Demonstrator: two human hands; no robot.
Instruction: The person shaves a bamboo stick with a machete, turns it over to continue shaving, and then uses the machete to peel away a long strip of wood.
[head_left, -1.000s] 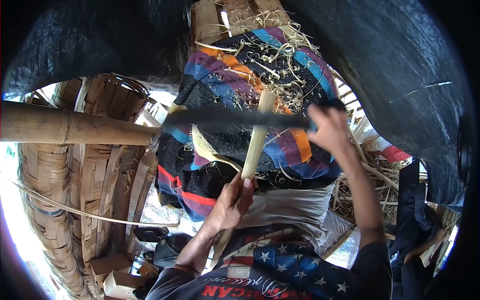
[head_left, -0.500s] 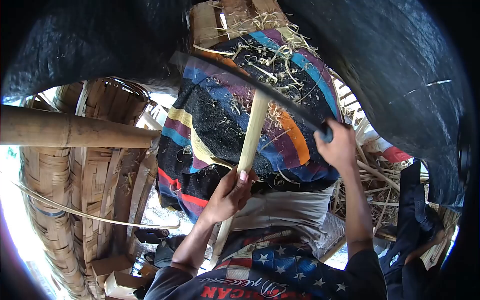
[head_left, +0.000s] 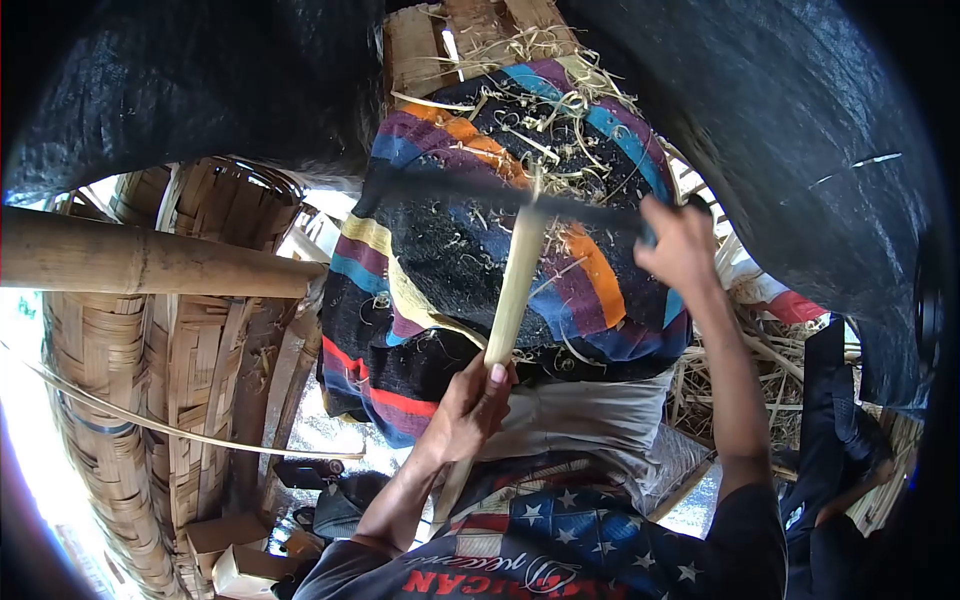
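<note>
Where shavings (head_left: 574, 103) litter striped cloth (head_left: 450, 245), held stick (head_left: 517, 285), dark sheeting (head_left: 790, 130)

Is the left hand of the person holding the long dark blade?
No, the left hand grips the pale stick, while the right hand holds the long dark blade.

Motion blurs the blade (head_left: 462, 188), while white glare floods the left edge.
</note>
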